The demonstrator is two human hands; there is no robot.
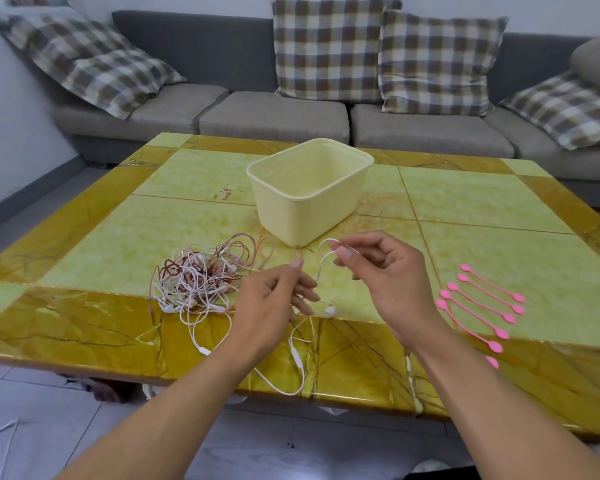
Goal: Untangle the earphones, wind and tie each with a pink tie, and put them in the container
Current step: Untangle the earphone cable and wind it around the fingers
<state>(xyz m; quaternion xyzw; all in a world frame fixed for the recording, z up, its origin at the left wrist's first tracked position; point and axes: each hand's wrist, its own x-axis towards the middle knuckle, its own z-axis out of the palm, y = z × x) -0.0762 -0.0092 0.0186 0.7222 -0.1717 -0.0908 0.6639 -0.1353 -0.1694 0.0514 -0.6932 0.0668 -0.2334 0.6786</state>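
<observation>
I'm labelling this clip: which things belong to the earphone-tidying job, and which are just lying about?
Job:
white earphone cable, pinched by both hands
tangled earphones
pink ties
yellow container

Lying about:
sofa
checked cushions

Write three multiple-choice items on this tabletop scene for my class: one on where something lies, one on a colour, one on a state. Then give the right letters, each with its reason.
1. Where do the pink ties lie on the table?
A. right of both hands
B. inside the container
C. under the tangle

2. What colour is the container?
A. blue
B. pale yellow
C. black

3. What is the right hand doing?
A. resting flat on the table
B. pinching a white earphone cord
C. gripping a pink tie

Key: 1 A, the ties sit in a row on the right side. 2 B, its walls are pale yellow. 3 B, thumb and finger close on a loop of white cord.
</observation>
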